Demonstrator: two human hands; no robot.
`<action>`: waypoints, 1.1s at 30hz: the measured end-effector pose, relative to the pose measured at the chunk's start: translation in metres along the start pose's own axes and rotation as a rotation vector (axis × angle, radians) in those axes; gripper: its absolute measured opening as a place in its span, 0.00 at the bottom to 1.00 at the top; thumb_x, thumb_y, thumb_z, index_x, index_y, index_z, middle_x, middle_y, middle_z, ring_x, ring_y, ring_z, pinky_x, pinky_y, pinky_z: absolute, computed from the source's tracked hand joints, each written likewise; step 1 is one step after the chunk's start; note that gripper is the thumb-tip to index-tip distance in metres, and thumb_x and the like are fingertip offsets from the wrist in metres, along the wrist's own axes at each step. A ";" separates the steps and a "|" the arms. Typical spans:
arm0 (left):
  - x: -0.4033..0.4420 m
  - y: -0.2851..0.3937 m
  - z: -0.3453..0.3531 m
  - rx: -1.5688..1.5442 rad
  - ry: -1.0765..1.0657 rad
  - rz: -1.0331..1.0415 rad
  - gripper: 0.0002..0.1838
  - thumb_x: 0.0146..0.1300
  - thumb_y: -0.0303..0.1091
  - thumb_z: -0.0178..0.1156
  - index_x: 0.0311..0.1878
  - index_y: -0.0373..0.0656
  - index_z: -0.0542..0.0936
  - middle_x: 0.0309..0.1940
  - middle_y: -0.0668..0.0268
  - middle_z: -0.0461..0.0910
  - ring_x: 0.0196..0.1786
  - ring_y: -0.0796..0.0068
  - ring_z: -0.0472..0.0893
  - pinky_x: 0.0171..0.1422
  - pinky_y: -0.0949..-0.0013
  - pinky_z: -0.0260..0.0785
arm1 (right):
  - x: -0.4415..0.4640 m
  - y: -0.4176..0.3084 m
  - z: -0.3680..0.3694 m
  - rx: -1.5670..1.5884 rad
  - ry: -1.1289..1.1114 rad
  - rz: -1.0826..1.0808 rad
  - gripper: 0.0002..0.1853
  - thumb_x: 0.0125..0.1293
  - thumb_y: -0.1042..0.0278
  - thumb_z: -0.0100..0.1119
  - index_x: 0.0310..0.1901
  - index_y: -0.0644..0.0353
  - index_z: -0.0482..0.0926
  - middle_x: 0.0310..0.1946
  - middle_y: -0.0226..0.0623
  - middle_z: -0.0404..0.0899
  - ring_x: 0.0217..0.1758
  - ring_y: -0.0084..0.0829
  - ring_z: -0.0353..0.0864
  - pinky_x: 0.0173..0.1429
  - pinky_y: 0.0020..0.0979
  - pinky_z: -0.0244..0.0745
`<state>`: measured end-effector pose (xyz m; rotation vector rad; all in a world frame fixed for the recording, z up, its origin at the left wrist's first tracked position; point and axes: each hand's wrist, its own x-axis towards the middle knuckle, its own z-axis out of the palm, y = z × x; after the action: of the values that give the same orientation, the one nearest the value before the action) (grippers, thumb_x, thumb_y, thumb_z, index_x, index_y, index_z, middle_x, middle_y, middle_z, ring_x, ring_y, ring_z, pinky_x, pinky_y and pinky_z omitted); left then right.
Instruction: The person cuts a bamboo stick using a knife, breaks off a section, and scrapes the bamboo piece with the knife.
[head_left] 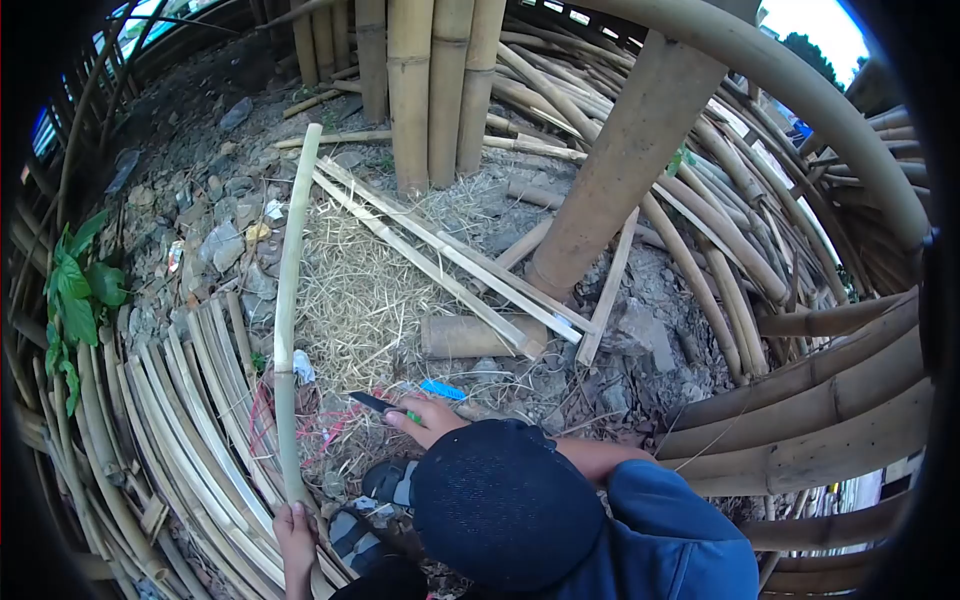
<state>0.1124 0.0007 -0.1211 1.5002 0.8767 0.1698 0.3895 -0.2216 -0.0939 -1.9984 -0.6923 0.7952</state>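
Grips bamboo strip (290,290) by near part in left hand (297,535); clasps knife (373,403) in right hand (427,420), hands apart, blade pointing left, short of strip. Cannot make out print on blue scrap (443,390), just far of right hand. Has open room over shaving-strewn ground (345,290), edged left by strip, right by split pieces (448,246), far by upright poles (410,110).

Bamboo pole (292,250), pale green; knife (374,403), dark-bladed, green-handled; footwear (393,483), grey and seemingly black.
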 end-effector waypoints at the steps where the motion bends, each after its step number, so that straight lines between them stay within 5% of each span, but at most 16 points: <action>1: 0.004 -0.003 0.003 0.077 -0.003 -0.047 0.19 0.83 0.44 0.49 0.35 0.43 0.72 0.15 0.72 0.67 0.14 0.83 0.64 0.17 0.74 0.54 | -0.003 0.000 -0.006 -0.001 0.009 -0.004 0.22 0.81 0.47 0.51 0.54 0.59 0.81 0.44 0.51 0.83 0.62 0.54 0.77 0.68 0.51 0.67; 5: 0.018 -0.002 0.012 0.013 0.049 -0.213 0.19 0.83 0.44 0.48 0.34 0.43 0.71 0.15 0.71 0.68 0.14 0.81 0.65 0.17 0.73 0.54 | -0.014 0.010 -0.016 0.034 0.076 -0.057 0.22 0.81 0.47 0.51 0.54 0.60 0.80 0.43 0.52 0.83 0.60 0.54 0.78 0.66 0.51 0.68; 11: 0.059 -0.093 -0.026 0.010 0.039 0.111 0.18 0.84 0.48 0.46 0.38 0.46 0.69 0.15 0.75 0.63 0.12 0.84 0.60 0.15 0.74 0.50 | -0.032 0.016 -0.035 0.041 0.151 -0.096 0.22 0.81 0.48 0.50 0.54 0.60 0.80 0.43 0.53 0.83 0.58 0.54 0.79 0.64 0.51 0.70; 13: 0.051 -0.102 -0.027 0.105 -0.008 -0.278 0.17 0.84 0.45 0.45 0.40 0.44 0.69 0.16 0.74 0.64 0.12 0.81 0.61 0.16 0.73 0.52 | -0.036 0.019 -0.038 0.041 0.180 -0.106 0.22 0.81 0.48 0.50 0.55 0.61 0.80 0.43 0.53 0.83 0.57 0.55 0.80 0.64 0.51 0.71; 15: 0.056 -0.111 -0.022 -0.030 -0.051 -0.155 0.17 0.84 0.44 0.43 0.39 0.44 0.70 0.18 0.72 0.67 0.14 0.79 0.64 0.17 0.71 0.55 | -0.037 0.021 -0.044 0.038 0.208 -0.134 0.22 0.81 0.48 0.50 0.55 0.61 0.79 0.43 0.53 0.82 0.56 0.55 0.80 0.63 0.50 0.71; 17: 0.014 -0.055 -0.014 0.304 0.059 0.048 0.18 0.80 0.39 0.48 0.49 0.31 0.79 0.40 0.41 0.79 0.42 0.61 0.76 0.55 0.51 0.69 | -0.033 0.022 -0.049 0.034 0.228 -0.174 0.21 0.81 0.49 0.50 0.55 0.61 0.79 0.43 0.54 0.82 0.55 0.55 0.81 0.62 0.50 0.72; 22: -0.018 -0.042 0.002 0.520 0.062 0.120 0.19 0.79 0.38 0.49 0.51 0.26 0.77 0.46 0.42 0.80 0.49 0.51 0.76 0.59 0.48 0.67 | 0.007 0.008 -0.050 -0.019 0.273 -0.342 0.21 0.81 0.49 0.50 0.55 0.61 0.79 0.43 0.54 0.82 0.53 0.55 0.82 0.60 0.50 0.73; 25: -0.051 0.010 0.030 0.533 0.035 -0.172 0.23 0.79 0.39 0.50 0.59 0.24 0.76 0.53 0.37 0.79 0.56 0.45 0.77 0.63 0.47 0.66 | 0.033 -0.020 -0.046 -0.053 0.246 -0.416 0.21 0.81 0.49 0.50 0.55 0.62 0.78 0.42 0.55 0.82 0.52 0.55 0.82 0.59 0.50 0.74; 29: -0.047 0.007 0.026 0.130 0.191 -0.206 0.29 0.80 0.43 0.49 0.71 0.24 0.69 0.66 0.35 0.73 0.68 0.37 0.71 0.75 0.53 0.62 | 0.052 -0.068 -0.044 -0.083 0.106 -0.389 0.22 0.81 0.50 0.50 0.55 0.65 0.76 0.36 0.57 0.81 0.39 0.57 0.84 0.49 0.49 0.77; 31: -0.044 0.030 0.022 0.454 -0.017 -0.239 0.31 0.81 0.45 0.48 0.76 0.28 0.64 0.76 0.37 0.63 0.77 0.39 0.63 0.80 0.57 0.57 | 0.066 -0.084 -0.040 -0.133 0.014 -0.453 0.23 0.80 0.49 0.50 0.52 0.67 0.75 0.31 0.55 0.81 0.36 0.57 0.83 0.45 0.51 0.76; 32: 0.012 -0.122 -0.003 0.306 0.133 0.143 0.17 0.84 0.42 0.43 0.38 0.43 0.71 0.19 0.71 0.69 0.16 0.79 0.67 0.19 0.71 0.56 | 0.080 -0.079 -0.029 -0.148 0.063 -0.538 0.23 0.80 0.49 0.50 0.51 0.67 0.76 0.30 0.56 0.80 0.35 0.55 0.83 0.45 0.50 0.76; 33: 0.001 -0.090 0.011 0.229 0.046 -0.045 0.19 0.84 0.43 0.44 0.37 0.41 0.73 0.20 0.71 0.69 0.16 0.80 0.67 0.19 0.71 0.57 | 0.083 -0.089 -0.026 -0.125 0.046 -0.503 0.22 0.80 0.52 0.50 0.47 0.68 0.75 0.31 0.56 0.79 0.35 0.56 0.82 0.45 0.51 0.75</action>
<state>0.0829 -0.0182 -0.2048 1.6920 0.9917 0.0723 0.4473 -0.1328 -0.0286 -1.8247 -1.1792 0.4114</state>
